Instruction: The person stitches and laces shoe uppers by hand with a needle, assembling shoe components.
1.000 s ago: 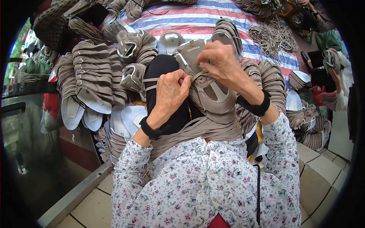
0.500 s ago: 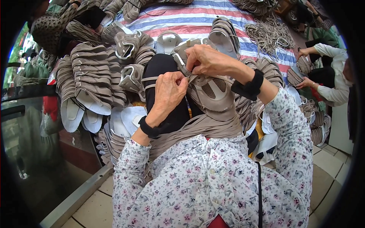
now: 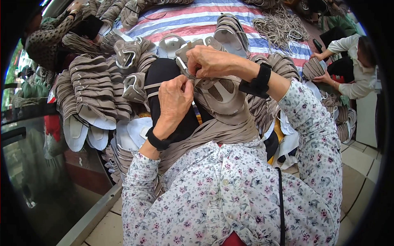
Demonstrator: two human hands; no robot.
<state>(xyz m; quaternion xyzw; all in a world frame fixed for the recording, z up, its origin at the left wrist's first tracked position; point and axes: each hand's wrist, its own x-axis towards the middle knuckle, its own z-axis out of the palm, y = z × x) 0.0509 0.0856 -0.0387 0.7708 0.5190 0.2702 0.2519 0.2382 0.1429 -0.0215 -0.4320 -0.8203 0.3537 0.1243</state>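
A taupe mesh shoe upper (image 3: 223, 97) lies over my lap, toe end toward me. A flat beige shoelace (image 3: 152, 86) runs across my black-clad knee (image 3: 158, 74) to my left hand (image 3: 174, 102). Thumb and forefinger of that hand are pinched together on the lace, beside the upper's left edge. My right hand (image 3: 211, 61) is bent over the upper's eyelet area, its fingers closed on the edge there. Its fingertips are partly hidden, so whether they also grip a lace is unclear. Long taupe laces (image 3: 213, 133) are draped across my lap below the upper.
Stacked shoe uppers (image 3: 92, 86) stand at the left, with more uppers (image 3: 134, 87) near my knee. A striped sheet (image 3: 184, 20) spreads ahead, bearing a heap of laces (image 3: 283, 35). On the right, a co-worker in a white sleeve (image 3: 349, 45) holds uppers (image 3: 314, 69).
The view has shifted slightly, so the surroundings sit further left. Both my hands stay closed at the shoe upper with little movement. The co-worker at the right has leaned further into view.
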